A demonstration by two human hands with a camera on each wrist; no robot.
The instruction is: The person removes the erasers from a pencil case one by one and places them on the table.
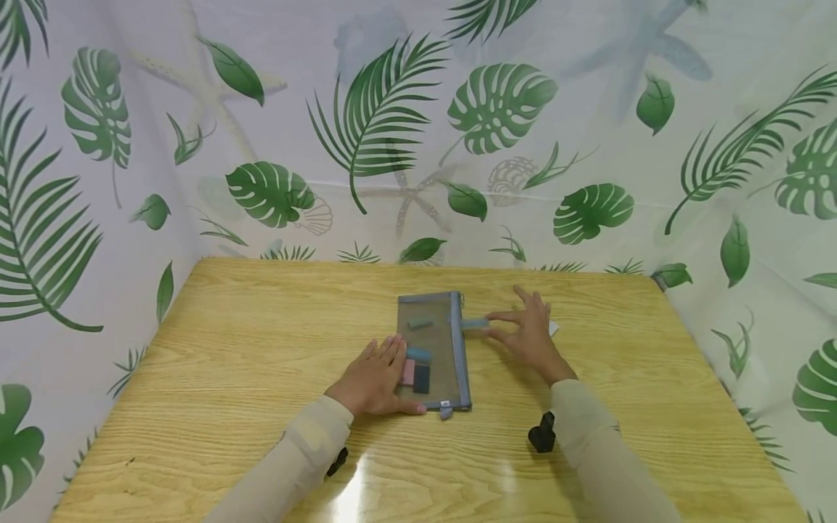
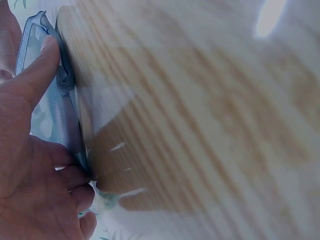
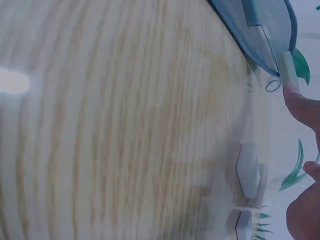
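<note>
A grey mesh zip pouch point(image 1: 439, 330) lies on the wooden table, its blue-grey zip edge toward the right. Through the mesh show a green block point(image 1: 421, 323), a blue block point(image 1: 418, 354), a pink block point(image 1: 408, 372) and a dark block point(image 1: 421, 379). My left hand point(image 1: 375, 376) rests on the pouch's left side with fingers extended, thumb along the near edge. Between thumb and fingertips, my right hand point(image 1: 530, 334) pinches a pale blue block point(image 1: 476, 323) at the zip edge. In the right wrist view this pale block point(image 3: 288, 70) overlaps the pouch's rim.
Two white elongated pieces point(image 3: 248, 171) lie on the table near my right hand; one white piece point(image 1: 554, 328) shows partly behind it in the head view. Black devices point(image 1: 542, 434) sit by the wrists. A leaf-printed cloth point(image 1: 392, 145) hangs behind the table.
</note>
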